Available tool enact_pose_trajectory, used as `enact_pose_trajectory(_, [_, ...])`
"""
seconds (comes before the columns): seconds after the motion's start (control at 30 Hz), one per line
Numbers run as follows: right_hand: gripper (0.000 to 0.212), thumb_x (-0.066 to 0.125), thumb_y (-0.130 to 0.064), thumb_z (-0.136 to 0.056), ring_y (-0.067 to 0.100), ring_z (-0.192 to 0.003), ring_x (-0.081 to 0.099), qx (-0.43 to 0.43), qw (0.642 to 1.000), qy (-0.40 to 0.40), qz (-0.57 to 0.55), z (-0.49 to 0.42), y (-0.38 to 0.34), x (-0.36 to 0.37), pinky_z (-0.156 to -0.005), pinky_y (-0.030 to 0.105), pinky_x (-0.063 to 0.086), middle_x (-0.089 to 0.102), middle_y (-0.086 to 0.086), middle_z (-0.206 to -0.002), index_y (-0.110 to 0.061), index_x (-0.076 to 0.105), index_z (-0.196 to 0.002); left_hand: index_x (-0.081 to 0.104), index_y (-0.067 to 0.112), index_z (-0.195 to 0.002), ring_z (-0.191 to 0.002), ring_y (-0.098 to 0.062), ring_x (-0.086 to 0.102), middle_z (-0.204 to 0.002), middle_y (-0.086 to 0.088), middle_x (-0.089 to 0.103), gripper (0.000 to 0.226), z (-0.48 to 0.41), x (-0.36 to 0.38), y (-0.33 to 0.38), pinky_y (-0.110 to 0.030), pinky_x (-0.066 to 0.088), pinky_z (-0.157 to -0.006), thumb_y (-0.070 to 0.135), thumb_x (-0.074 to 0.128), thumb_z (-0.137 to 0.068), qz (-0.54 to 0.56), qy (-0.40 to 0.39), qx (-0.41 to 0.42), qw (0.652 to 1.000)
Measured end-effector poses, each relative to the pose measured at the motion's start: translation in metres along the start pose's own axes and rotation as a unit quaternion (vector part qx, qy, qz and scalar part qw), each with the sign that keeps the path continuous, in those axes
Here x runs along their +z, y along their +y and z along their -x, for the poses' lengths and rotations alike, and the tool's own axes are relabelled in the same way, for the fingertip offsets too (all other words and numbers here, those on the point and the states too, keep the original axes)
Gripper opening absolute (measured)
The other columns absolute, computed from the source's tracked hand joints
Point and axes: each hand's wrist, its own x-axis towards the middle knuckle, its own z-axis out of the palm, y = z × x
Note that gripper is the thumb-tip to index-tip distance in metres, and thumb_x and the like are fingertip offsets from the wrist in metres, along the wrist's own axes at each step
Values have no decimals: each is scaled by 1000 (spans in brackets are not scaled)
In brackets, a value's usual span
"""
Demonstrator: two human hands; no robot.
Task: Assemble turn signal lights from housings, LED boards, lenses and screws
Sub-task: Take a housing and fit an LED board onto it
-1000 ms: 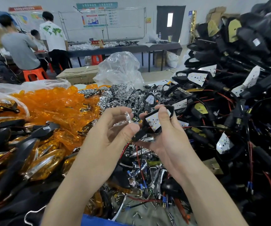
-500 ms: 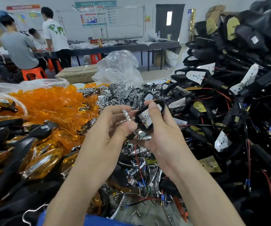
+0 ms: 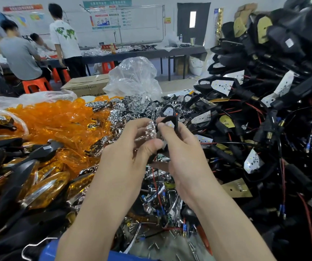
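My right hand (image 3: 181, 153) grips a black housing (image 3: 173, 121) with a white LED board inside, held up at the middle of the view. My left hand (image 3: 127, 147) pinches a small chrome reflector piece (image 3: 151, 129) and holds it against the housing's left side. Both hands meet over the parts pile, and my fingers hide most of the housing's body and stem.
Orange lenses (image 3: 53, 119) are heaped at the left, above finished amber lights (image 3: 38, 183). Chrome reflectors (image 3: 130, 108) lie behind my hands. A tall stack of wired black housings (image 3: 264, 110) fills the right. Loose screws and trims (image 3: 162, 200) lie below. Several people work at a far table (image 3: 125, 53).
My hands drew closer together. The chrome piece in my left hand moved right against the housing, and the housing turned so less of its white board shows.
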Motion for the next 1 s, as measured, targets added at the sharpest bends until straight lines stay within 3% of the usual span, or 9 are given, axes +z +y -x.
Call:
enact_pose_trajectory(0.1, [18, 57, -30, -103, 26, -94, 73, -10, 1000, 1, 4, -1, 1, 0, -86, 58, 59, 77, 3, -99, -29, 71, -92, 51, 55, -122, -101, 21, 56, -105, 47, 59, 37, 0, -1, 0, -13, 47, -90, 35, 61, -92, -30, -22, 12, 999])
enact_pose_trajectory(0.17, [20, 56, -30, -104, 24, -88, 72, -12, 1000, 2, 3, 0, 2, 1, -86, 62, 57, 76, 1, -94, -31, 71, -91, 46, 59, -124, -97, 23, 55, -98, 51, 56, 44, 0, 0, 1, -18, 48, -90, 31, 62, -94, -47, -26, 15, 998])
enact_pose_trajectory(0.23, [23, 56, -31, -104, 15, -80, 68, -12, 1000, 1, 1, 0, 3, 2, -82, 58, 60, 72, -4, -87, -36, 72, -89, 41, 65, -121, -91, 27, 52, -92, 57, 51, 50, 0, 4, 1, -18, 49, -89, 29, 62, -94, -63, -20, 19, 998])
enact_pose_trajectory(0.33, [27, 55, -33, -105, 12, -76, 67, -4, 1000, -10, -5, -1, 3, 1, -74, 46, 60, 69, -10, -80, -40, 72, -85, 39, 62, -127, -90, 25, 51, -90, 49, 53, 53, -1, 8, -1, -25, 53, -92, 28, 62, -94, -64, -7, 24, 998])
enact_pose_trajectory(0.47, [23, 58, -32, -103, 20, -88, 70, 15, 999, -29, -6, -3, -1, -5, -77, 48, 61, 75, -1, -90, -38, 74, -89, 41, 74, -116, -88, 30, 52, -93, 54, 54, 56, 0, 5, 3, -4, 47, -80, 28, 64, -94, -59, -26, 59, 996])
enact_pose_trajectory(0.6, [15, 59, -30, -103, 23, -96, 71, 25, 998, -41, -26, -1, -7, -11, -87, 58, 60, 76, 0, -102, -30, 75, -103, 52, 55, -130, -105, 15, 61, -116, 39, 61, 49, 3, -3, -1, -4, 47, -85, 30, 68, -91, 56, -42, 35, 997])
enact_pose_trajectory(0.67, [16, 60, -30, -102, 23, -96, 71, 26, 998, -46, -29, 0, -10, -12, -89, 64, 57, 77, 1, -104, -29, 75, -107, 53, 61, -126, -107, 14, 60, -119, 39, 60, 49, 5, -7, -1, 0, 45, -78, 38, 68, -86, 84, -48, 31, 995])
enact_pose_trajectory(0.83, [16, 61, -29, -102, 21, -97, 71, 14, 998, -53, -24, 2, -11, -11, -88, 63, 58, 75, 0, -103, -27, 74, -111, 51, 62, -127, -111, 13, 58, -122, 39, 57, 52, 5, -10, -3, 2, 44, -79, 48, 67, -80, 78, -42, 34, 995])
enact_pose_trajectory(1.0, [14, 60, -29, -102, 14, -85, 71, -11, 999, -53, -1, 2, -10, -8, -79, 48, 63, 76, -3, -96, -29, 74, -105, 45, 75, -118, -115, 9, 56, -122, 30, 57, 49, 5, -10, 2, -2, 44, -88, 43, 64, -86, 33, -39, 63, 997])
